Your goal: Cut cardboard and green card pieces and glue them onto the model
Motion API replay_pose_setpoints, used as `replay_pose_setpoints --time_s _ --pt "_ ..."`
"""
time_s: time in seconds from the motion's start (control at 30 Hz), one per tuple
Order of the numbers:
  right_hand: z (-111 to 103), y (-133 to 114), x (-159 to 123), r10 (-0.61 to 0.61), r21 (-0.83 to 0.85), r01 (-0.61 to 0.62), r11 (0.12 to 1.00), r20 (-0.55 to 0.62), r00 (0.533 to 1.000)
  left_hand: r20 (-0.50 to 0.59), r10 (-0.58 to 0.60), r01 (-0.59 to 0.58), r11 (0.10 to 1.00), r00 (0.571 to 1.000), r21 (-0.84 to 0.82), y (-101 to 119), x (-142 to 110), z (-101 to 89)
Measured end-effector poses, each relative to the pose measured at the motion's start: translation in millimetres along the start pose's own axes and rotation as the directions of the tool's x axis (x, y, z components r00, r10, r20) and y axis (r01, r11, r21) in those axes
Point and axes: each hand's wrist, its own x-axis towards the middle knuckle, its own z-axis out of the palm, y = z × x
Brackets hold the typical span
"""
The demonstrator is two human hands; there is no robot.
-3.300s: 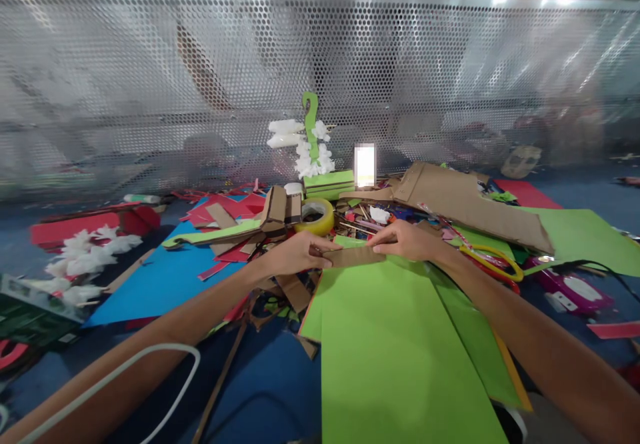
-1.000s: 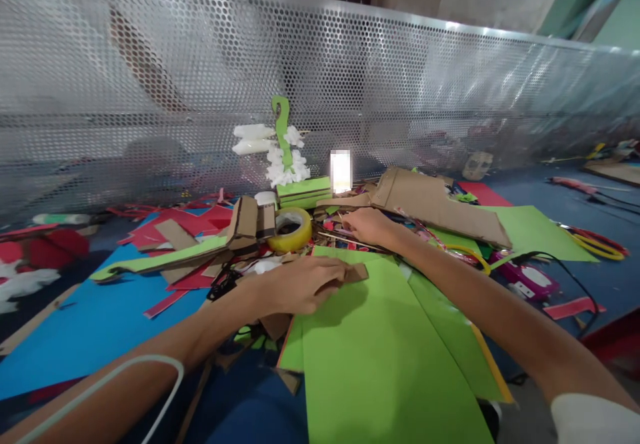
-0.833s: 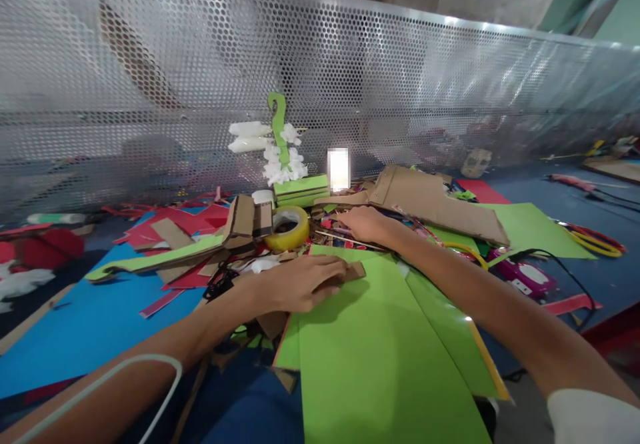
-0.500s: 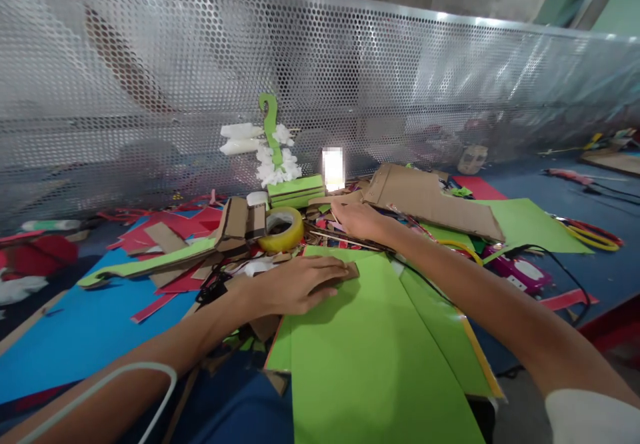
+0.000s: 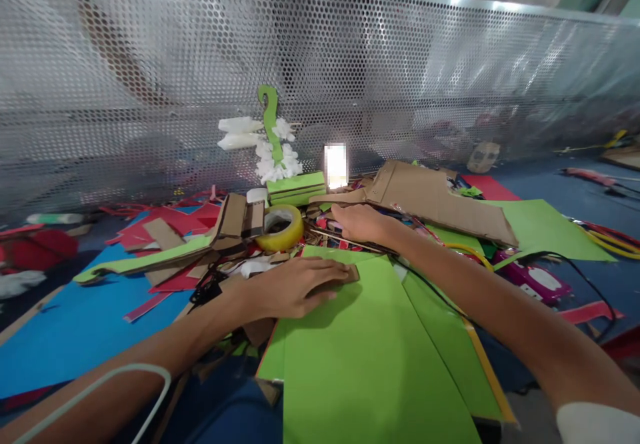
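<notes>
My left hand [image 5: 293, 286] lies palm down, fingers stretched out, pressing a small brown cardboard strip [image 5: 350, 273] onto a large green paper sheet [image 5: 370, 351]. My right hand [image 5: 361, 221] reaches further back into a heap of small craft scraps beside thin wooden sticks [image 5: 345, 239]; its fingers curl down into the heap and what they touch is hidden. A yellow tape roll [image 5: 281, 227] sits just left of that hand.
A perforated metal screen [image 5: 350, 77] closes off the back. A big cardboard piece [image 5: 440, 197], more green paper [image 5: 545, 231], yellow-handled scissors [image 5: 465, 249], a pink tool with black cord [image 5: 530, 277], blue paper [image 5: 75, 324], red scraps and a green-and-white model [image 5: 280, 157] lie around.
Both hands held the cardboard strip earlier; my right hand let go and reached back into the scraps, while my left hand lowered the strip flat onto the green sheet.
</notes>
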Motion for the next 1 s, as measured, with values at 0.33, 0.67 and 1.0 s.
replay_pose_setpoints --time_s 0.33,0.67,1.0 --pt "-1 6 -67 0.035 0.848 0.143 0.510 -0.186 0.982 0.009 0.020 -0.020 0.999 1.000 -0.027 -4 1 3.9" --pt "41 -2 -108 0.176 0.876 0.154 0.456 -0.258 0.950 -0.028 0.016 -0.017 0.999 0.999 -0.045 -2 2 3.0" --pt "43 -7 -111 0.158 0.707 0.067 0.704 -0.248 0.956 -0.017 -0.014 0.014 1.000 1.000 -0.009 -1 2 3.4"
